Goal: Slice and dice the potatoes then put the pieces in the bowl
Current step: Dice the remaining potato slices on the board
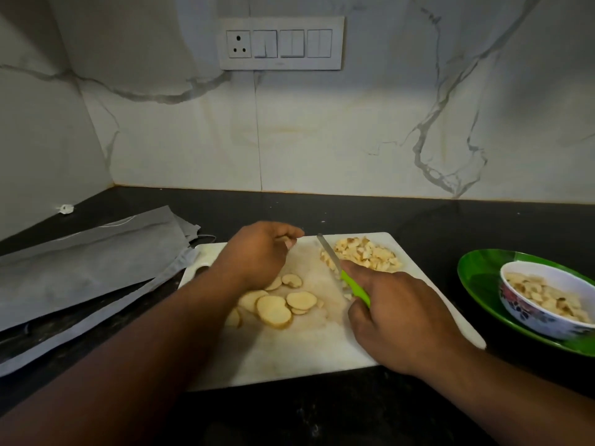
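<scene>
1. Landmark: white cutting board (309, 358) on the dark counter; every place below is given relative to it.
2. Done so far: a heap of diced potato (367, 254) sits on the board's far right corner. More diced pieces already lie in the patterned bowl (528, 312), which stands on a green plate (476, 278) off the board's right side, apart from it.
3. Left to cut: a loose cluster of round potato slices (273, 305) lies on the board's middle-left area, some overlapping. No whole potato is in view, so slicing looks finished or nearly so.
4. Right hand (399, 320) over the board's right half, fingers wrapped round the green handle of the knife (341, 272); index finger runs along the top. Blade points to the far edge, just left of the diced heap, seemingly touching its edge.
5. Left hand (257, 252) over the board's far-left part, fingers curled, seems to pinch a small potato bit at the fingertips; too small to be sure.
6. Judgement: roughly mid-to-late. Remaining: dice the slices, then move the board's heap and new pieces into the bowl.
7. Other: grey cloth (87, 268) lies off the board's left side, touching its left corner or just beside it; switch panel (280, 43) on the wall beyond the board's far edge.
</scene>
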`<action>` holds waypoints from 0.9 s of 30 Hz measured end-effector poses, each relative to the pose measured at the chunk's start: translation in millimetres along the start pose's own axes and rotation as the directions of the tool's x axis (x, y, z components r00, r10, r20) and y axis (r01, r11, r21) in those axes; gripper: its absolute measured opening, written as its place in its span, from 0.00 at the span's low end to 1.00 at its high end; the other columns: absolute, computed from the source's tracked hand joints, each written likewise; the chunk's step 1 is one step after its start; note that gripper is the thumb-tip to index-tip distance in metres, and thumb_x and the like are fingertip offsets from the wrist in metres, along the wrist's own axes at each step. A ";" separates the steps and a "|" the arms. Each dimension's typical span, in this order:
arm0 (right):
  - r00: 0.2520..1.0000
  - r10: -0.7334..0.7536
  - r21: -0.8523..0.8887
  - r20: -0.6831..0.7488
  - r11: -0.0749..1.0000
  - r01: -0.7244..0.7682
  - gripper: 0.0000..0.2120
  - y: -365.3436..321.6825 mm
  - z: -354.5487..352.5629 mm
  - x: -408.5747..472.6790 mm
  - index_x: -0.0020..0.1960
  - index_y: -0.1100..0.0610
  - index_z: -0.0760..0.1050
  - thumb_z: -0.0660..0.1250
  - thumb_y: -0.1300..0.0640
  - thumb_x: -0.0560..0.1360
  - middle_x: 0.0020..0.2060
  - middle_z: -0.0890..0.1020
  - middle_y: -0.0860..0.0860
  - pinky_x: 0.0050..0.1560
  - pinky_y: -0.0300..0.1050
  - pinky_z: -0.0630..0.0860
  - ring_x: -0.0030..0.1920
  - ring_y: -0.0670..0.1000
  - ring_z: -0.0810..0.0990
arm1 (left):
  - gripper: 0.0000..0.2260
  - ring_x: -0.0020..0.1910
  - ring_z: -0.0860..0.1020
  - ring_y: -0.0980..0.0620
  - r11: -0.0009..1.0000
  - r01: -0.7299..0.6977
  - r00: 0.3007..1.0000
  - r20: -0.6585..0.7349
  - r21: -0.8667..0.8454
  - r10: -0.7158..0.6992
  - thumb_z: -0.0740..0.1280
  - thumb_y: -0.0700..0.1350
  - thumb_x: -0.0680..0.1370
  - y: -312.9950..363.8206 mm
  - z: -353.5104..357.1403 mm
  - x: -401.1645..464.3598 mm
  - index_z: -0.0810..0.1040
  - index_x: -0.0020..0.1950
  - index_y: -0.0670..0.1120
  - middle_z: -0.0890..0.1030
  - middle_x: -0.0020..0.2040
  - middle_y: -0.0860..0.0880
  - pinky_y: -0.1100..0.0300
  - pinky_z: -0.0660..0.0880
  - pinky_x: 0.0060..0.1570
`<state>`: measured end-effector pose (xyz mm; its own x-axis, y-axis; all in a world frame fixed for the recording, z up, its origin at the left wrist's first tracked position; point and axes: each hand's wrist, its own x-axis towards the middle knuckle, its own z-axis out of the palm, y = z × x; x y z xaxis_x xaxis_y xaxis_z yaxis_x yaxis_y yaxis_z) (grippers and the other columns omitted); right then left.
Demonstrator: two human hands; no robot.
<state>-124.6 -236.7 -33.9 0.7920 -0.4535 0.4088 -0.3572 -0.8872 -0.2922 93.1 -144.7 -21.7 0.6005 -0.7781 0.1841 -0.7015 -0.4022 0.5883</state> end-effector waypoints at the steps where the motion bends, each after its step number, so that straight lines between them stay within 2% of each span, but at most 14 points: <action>1: 1.000 0.006 0.003 -0.006 1.000 -0.006 0.30 0.6 0.3 -0.3 0.77 0.35 0.56 0.57 0.45 0.75 0.44 0.82 0.46 0.41 0.41 0.71 0.41 0.47 0.77 | 0.16 0.66 0.77 0.53 0.999 0.001 1.000 0.007 0.046 -0.001 0.63 0.43 0.85 0.6 5.7 2.2 0.80 0.67 0.60 0.80 0.68 0.56 0.54 0.72 0.69; 3: 1.000 0.027 -0.013 -0.003 1.000 -0.028 0.31 2.3 0.2 0.0 0.77 0.36 0.56 0.57 0.45 0.75 0.46 0.82 0.47 0.43 0.42 0.73 0.45 0.49 0.79 | 0.17 0.67 0.77 0.51 0.987 -0.003 1.000 0.020 0.161 0.000 0.64 0.42 0.84 0.7 15.6 9.8 0.81 0.65 0.62 0.80 0.68 0.56 0.44 0.71 0.72; 5: 0.999 0.048 -0.035 -0.003 0.998 -0.048 0.31 2.2 -0.4 -0.5 0.78 0.38 0.56 0.57 0.45 0.76 0.48 0.82 0.47 0.43 0.42 0.71 0.47 0.50 0.80 | 0.17 0.67 0.77 0.51 0.976 -0.033 0.998 0.054 0.215 0.022 0.65 0.42 0.84 2.9 21.0 17.1 0.80 0.65 0.62 0.80 0.68 0.56 0.41 0.70 0.73; 8: 0.996 0.093 -0.058 -0.007 0.994 -0.093 0.31 -1.8 -2.3 -1.8 0.79 0.40 0.55 0.58 0.46 0.77 0.51 0.81 0.46 0.41 0.40 0.67 0.48 0.49 0.79 | 0.17 0.68 0.76 0.51 0.970 -0.098 0.992 0.103 0.221 0.077 0.64 0.42 0.84 12.2 22.5 25.3 0.80 0.66 0.61 0.79 0.70 0.55 0.46 0.73 0.71; 12: 0.990 0.139 -0.075 -0.002 0.987 -0.139 0.31 -2.3 -9.1 0.4 0.79 0.43 0.55 0.59 0.48 0.77 0.51 0.81 0.48 0.40 0.41 0.68 0.49 0.51 0.79 | 0.16 0.69 0.76 0.53 0.974 -0.175 0.979 0.134 0.141 0.156 0.62 0.42 0.85 19.5 26.2 33.9 0.81 0.68 0.58 0.79 0.70 0.55 0.54 0.72 0.71; 15: 0.997 0.072 -0.102 -0.025 0.992 -0.075 0.31 -4.2 -12.3 2.7 0.79 0.44 0.57 0.59 0.48 0.77 0.51 0.82 0.48 0.42 0.43 0.73 0.49 0.51 0.80 | 0.16 0.69 0.77 0.53 0.967 -0.238 0.969 0.083 0.088 0.231 0.62 0.43 0.86 19.0 26.3 33.8 0.80 0.69 0.58 0.80 0.70 0.55 0.50 0.71 0.73; 18: 1.000 0.013 -0.120 0.013 0.993 -0.011 0.30 -6.9 -9.2 6.1 0.78 0.45 0.59 0.61 0.49 0.77 0.52 0.83 0.48 0.49 0.46 0.78 0.51 0.51 0.80 | 0.13 0.65 0.79 0.52 0.965 -0.258 0.966 -0.012 0.041 0.259 0.62 0.44 0.86 14.8 22.7 31.9 0.81 0.66 0.56 0.82 0.66 0.53 0.52 0.76 0.66; 22: 0.999 0.027 -0.087 0.046 0.996 -0.023 0.26 -0.2 -7.9 7.0 0.75 0.45 0.68 0.61 0.49 0.76 0.61 0.81 0.48 0.58 0.45 0.77 0.59 0.50 0.79 | 0.09 0.57 0.81 0.51 0.983 -0.183 0.982 -0.049 0.023 0.184 0.60 0.44 0.86 11.1 14.1 33.0 0.69 0.65 0.54 0.84 0.60 0.52 0.52 0.78 0.60; 24: 0.997 0.051 -0.077 0.059 0.996 -0.047 0.25 1.5 -8.3 5.2 0.73 0.45 0.70 0.62 0.50 0.76 0.63 0.80 0.47 0.58 0.43 0.76 0.61 0.49 0.78 | 0.09 0.53 0.81 0.52 0.987 -0.163 0.984 -0.074 -0.004 0.162 0.59 0.44 0.87 11.3 8.4 34.1 0.66 0.65 0.53 0.84 0.56 0.51 0.53 0.79 0.54; 27: 0.996 0.090 -0.099 0.014 0.991 -0.088 0.24 3.8 -9.4 4.3 0.72 0.44 0.72 0.63 0.51 0.75 0.61 0.81 0.46 0.55 0.39 0.74 0.58 0.49 0.79 | 0.05 0.43 0.79 0.50 0.985 -0.166 0.981 -0.111 -0.043 0.160 0.59 0.45 0.87 16.1 2.3 31.3 0.66 0.62 0.51 0.80 0.50 0.47 0.56 0.77 0.40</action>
<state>-127.2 -242.8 -25.1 0.7634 -0.5304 0.3687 -0.4730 -0.8477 -0.2401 99.7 -176.6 -8.3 0.5193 -0.7739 0.3624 -0.7744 -0.2468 0.5826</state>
